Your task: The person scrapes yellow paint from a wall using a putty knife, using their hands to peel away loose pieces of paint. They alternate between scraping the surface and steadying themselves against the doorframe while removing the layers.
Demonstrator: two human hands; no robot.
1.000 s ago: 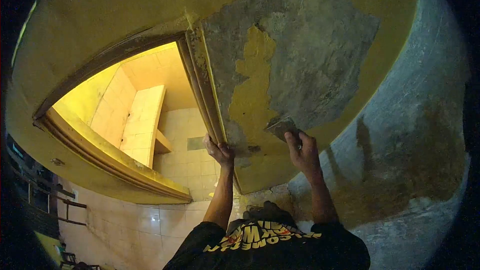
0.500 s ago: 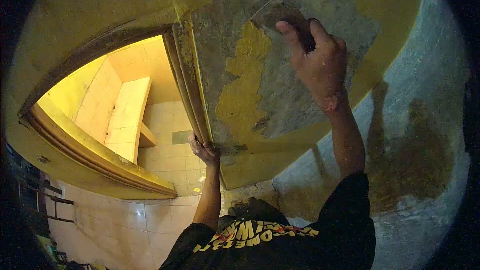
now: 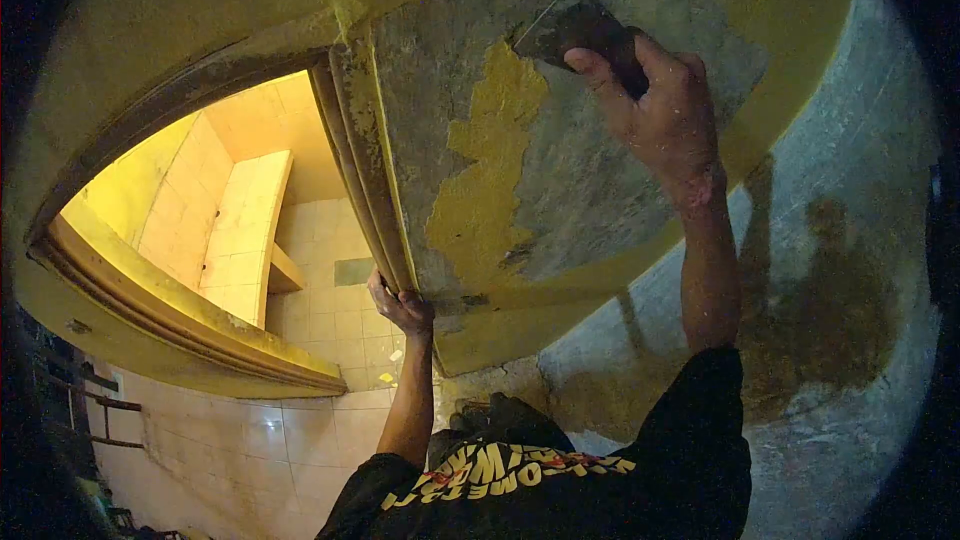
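My right hand [image 3: 668, 112] is closed around a wide-bladed scraper [image 3: 582, 28], its blade edge against or just off the wall, by the top of a strip of yellow paint [image 3: 482, 155]. Around that strip the wall shows bare grey plaster [image 3: 590, 180]. Lower down, my left hand [image 3: 402, 308] wraps its fingers round the edge of the wooden door frame [image 3: 368, 170].
Through the doorway lies a lit, tiled room with a tiled ledge [image 3: 245, 230]. A pale blue-grey wall [image 3: 830, 140] with shadows on it curves off to the right. Light floor tiles [image 3: 230, 440] and a dark rack [image 3: 105, 420] appear at lower left.
My right hand and the scraper have shifted a little to the right, and the blade's angle differs slightly. The left hand keeps its hold on the door frame. The view has moved slightly.
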